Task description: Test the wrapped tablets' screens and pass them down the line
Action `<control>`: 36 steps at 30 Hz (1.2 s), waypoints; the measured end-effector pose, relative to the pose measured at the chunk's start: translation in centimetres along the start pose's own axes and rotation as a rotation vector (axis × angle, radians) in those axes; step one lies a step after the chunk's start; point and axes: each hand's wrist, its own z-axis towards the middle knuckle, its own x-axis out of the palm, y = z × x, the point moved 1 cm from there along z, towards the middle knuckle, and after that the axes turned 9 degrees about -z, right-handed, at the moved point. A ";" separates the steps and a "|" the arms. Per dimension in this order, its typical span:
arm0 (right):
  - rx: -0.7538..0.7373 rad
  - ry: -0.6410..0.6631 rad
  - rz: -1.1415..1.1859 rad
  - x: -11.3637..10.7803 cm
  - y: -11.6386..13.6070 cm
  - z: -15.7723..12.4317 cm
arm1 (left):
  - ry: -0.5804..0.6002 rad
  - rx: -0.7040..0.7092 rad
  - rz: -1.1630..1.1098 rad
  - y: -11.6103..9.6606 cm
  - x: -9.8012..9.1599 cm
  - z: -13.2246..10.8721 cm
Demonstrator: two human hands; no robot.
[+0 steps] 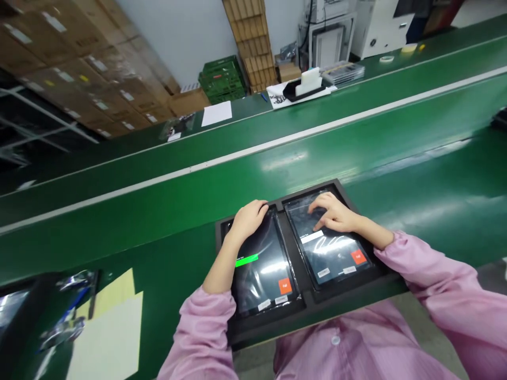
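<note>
Two tablets lie side by side in a black foam tray (pixel 299 264), their screens lit and facing up. On the left tablet (pixel 265 282) a green bar and a red "Fail" box show. The right tablet (pixel 332 258) has a white bar and a similar red box. My left hand (pixel 249 219) rests over the upper edge of the left tablet and tray, fingers stretched out and holding nothing. Above the right tablet's screen is my right hand (pixel 332 212), its fingers apart and one fingertip close to the white bar; whether it touches the glass I cannot tell.
Yellow and pale paper sheets (pixel 111 327) lie at the left, beside a pen and crumpled plastic. Another dark tray (pixel 27 301) sits at the left edge. A green conveyor (pixel 245 174) runs behind. Beyond it stand cartons (pixel 79 68), green crates (pixel 224 79) and a black holder (pixel 303 91).
</note>
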 end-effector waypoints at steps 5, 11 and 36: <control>0.003 -0.023 0.033 -0.6 -0.3 -0.5 | -0.052 0.003 0.016 0.8 0.4 -0.1; 0.371 -0.277 -0.105 -1.5 -3.7 -1.1 | -0.042 0.022 -0.029 1.4 0.5 0.3; 0.139 -0.049 -0.257 -2.2 -2.6 -1.2 | 0.106 0.092 -0.080 1.1 -0.1 -1.8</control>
